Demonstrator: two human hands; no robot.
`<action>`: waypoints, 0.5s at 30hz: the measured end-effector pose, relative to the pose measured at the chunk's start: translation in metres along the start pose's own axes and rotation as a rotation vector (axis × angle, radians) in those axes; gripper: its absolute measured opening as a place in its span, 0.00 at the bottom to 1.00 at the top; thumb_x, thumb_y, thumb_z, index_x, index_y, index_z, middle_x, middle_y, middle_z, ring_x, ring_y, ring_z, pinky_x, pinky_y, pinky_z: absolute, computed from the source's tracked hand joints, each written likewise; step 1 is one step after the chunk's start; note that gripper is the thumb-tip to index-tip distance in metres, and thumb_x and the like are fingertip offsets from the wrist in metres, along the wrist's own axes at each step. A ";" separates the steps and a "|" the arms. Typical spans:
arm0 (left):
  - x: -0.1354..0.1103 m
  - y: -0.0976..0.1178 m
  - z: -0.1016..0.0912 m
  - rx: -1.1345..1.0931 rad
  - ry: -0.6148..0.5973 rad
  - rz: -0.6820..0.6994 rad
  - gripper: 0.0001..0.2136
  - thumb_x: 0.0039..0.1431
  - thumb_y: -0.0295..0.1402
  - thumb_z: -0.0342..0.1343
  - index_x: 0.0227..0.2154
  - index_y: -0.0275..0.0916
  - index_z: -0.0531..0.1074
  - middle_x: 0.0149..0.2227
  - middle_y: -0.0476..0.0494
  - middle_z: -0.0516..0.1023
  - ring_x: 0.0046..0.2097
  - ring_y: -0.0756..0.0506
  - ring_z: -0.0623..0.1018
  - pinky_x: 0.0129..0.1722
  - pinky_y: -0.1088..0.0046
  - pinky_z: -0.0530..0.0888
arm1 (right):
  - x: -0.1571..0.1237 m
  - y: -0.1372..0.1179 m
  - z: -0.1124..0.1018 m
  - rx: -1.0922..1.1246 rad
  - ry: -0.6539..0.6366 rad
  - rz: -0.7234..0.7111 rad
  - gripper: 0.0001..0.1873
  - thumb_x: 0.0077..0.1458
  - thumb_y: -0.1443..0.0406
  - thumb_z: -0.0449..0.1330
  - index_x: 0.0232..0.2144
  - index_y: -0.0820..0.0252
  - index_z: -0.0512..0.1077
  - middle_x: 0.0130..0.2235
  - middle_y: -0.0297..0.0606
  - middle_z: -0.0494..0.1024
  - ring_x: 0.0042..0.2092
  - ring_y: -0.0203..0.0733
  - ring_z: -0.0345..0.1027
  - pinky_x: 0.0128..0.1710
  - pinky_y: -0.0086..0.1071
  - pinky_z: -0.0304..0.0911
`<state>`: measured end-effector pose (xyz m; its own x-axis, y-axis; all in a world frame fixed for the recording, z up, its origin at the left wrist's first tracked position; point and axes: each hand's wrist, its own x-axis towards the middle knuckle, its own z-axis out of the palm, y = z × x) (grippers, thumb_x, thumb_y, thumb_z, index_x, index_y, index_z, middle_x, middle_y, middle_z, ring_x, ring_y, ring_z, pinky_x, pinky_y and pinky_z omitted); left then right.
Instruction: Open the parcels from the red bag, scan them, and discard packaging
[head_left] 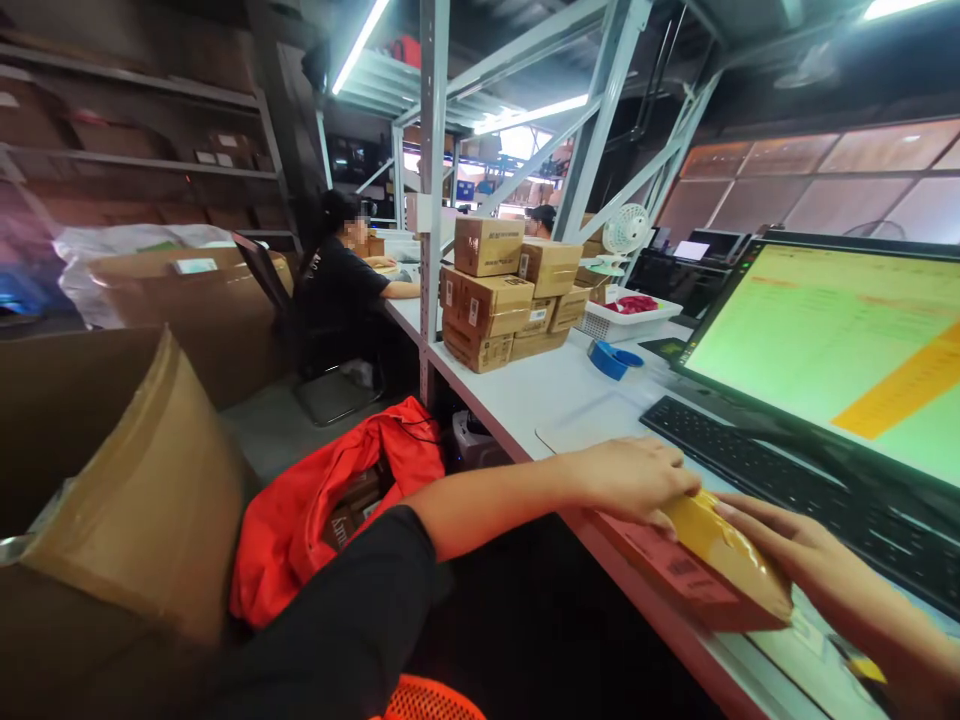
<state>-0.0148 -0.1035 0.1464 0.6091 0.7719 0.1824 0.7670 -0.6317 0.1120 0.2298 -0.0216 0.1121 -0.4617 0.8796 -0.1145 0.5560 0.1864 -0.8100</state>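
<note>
A small cardboard box [724, 555] wrapped in shiny yellowish tape lies at the front edge of the white table, with a printed label on its side facing me. My left hand [637, 485] is closed over the box's far left end, fingers curled at its upper edge. Against the opposite side, my right hand [795, 545] presses with fairly straight fingers near the top. Between them the two hands hold the box. Part of its top and back is hidden by my fingers.
A black keyboard [750, 460] and a lit monitor [832, 340] stand behind the hands. Stacked cardboard boxes [491, 305], a blue tape roll [613, 358] and a white basket [637, 318] are farther back. A red bag [300, 520] holds boxes below left. A co-worker [337, 270] sits beyond.
</note>
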 end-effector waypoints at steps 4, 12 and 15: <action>0.009 0.006 -0.007 0.016 -0.083 -0.015 0.22 0.59 0.33 0.65 0.55 0.33 0.70 0.53 0.31 0.75 0.55 0.34 0.74 0.49 0.62 0.71 | 0.006 -0.004 -0.007 0.066 -0.057 0.063 0.33 0.36 0.37 0.73 0.37 0.52 0.85 0.50 0.37 0.83 0.57 0.60 0.73 0.48 0.30 0.75; 0.004 0.009 0.003 0.048 -0.010 0.009 0.24 0.63 0.39 0.64 0.56 0.30 0.68 0.50 0.30 0.79 0.54 0.33 0.77 0.50 0.59 0.72 | 0.010 -0.017 -0.002 0.100 -0.106 0.121 0.32 0.31 0.39 0.74 0.33 0.53 0.84 0.47 0.41 0.84 0.51 0.61 0.77 0.42 0.32 0.76; 0.002 0.013 0.016 0.060 0.058 0.025 0.22 0.64 0.37 0.63 0.55 0.30 0.69 0.49 0.31 0.80 0.51 0.34 0.80 0.46 0.60 0.74 | 0.016 -0.015 0.001 0.073 -0.135 0.081 0.27 0.32 0.44 0.74 0.31 0.54 0.83 0.45 0.42 0.84 0.49 0.62 0.78 0.43 0.35 0.77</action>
<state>0.0001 -0.1089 0.1328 0.6165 0.7495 0.2411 0.7637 -0.6437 0.0485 0.2130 -0.0111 0.1220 -0.5083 0.8231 -0.2534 0.5459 0.0803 -0.8340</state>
